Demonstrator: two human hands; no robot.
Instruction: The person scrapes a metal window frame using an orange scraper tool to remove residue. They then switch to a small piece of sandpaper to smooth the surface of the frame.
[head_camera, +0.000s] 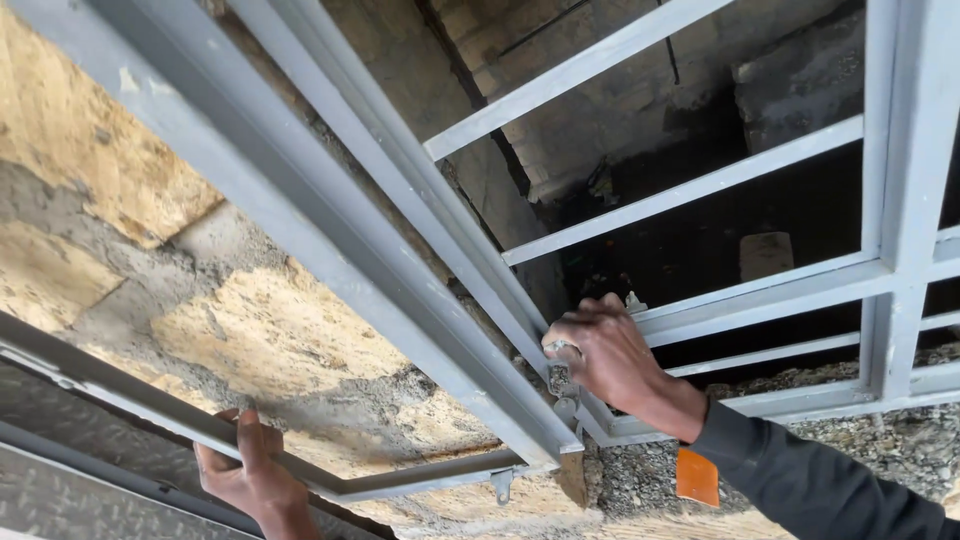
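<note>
My right hand (608, 352) pinches a small metal hinge fitting (560, 376) at the grey window grille's (700, 190) lower corner, while my left hand (250, 475) wraps around the swung-out steel frame bar (150, 405). I judge it best to hold that bar steady so the hinge stays aligned against the stone wall (280, 340).

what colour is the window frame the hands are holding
Grey painted metal frame, held by the left hand and right hand; head view.

A rough stone wall (250, 330) is standing behind, gravel (880, 440) is lying below, and an orange scrap (697, 476) is resting on it.
</note>
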